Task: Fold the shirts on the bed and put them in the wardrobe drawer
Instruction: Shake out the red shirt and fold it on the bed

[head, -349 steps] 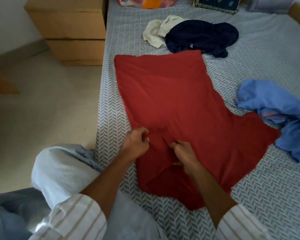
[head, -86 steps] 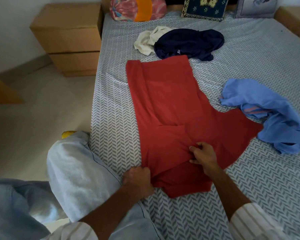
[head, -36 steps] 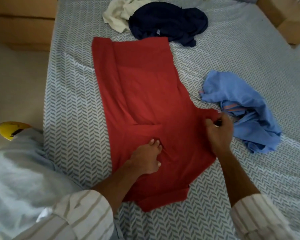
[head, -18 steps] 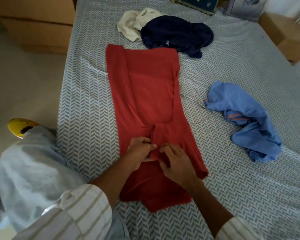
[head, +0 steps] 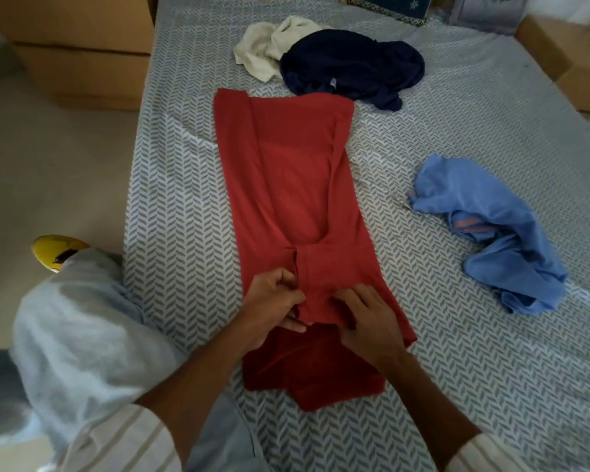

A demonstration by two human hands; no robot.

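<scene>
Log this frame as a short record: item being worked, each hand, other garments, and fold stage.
item: red cotton shirt, both sides folded inward into a long strip
left hand: pinches the shirt's near flap
right hand: grips the same flap
unfolded: crumpled light blue shirt, navy shirt, cream shirt
surface: grey chevron-patterned bed sheet
stage: lengthwise fold not yet done

Both hands, left [head: 274, 303] and right [head: 368, 321], curl side by side, pinching cloth.

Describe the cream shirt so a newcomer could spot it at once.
Start at the bed with its grey herringbone sheet and look to the far end, beyond the long red shirt that both hands are folding. The cream shirt lies crumpled there, touching the left side of the navy shirt. It is the only pale garment.
</scene>
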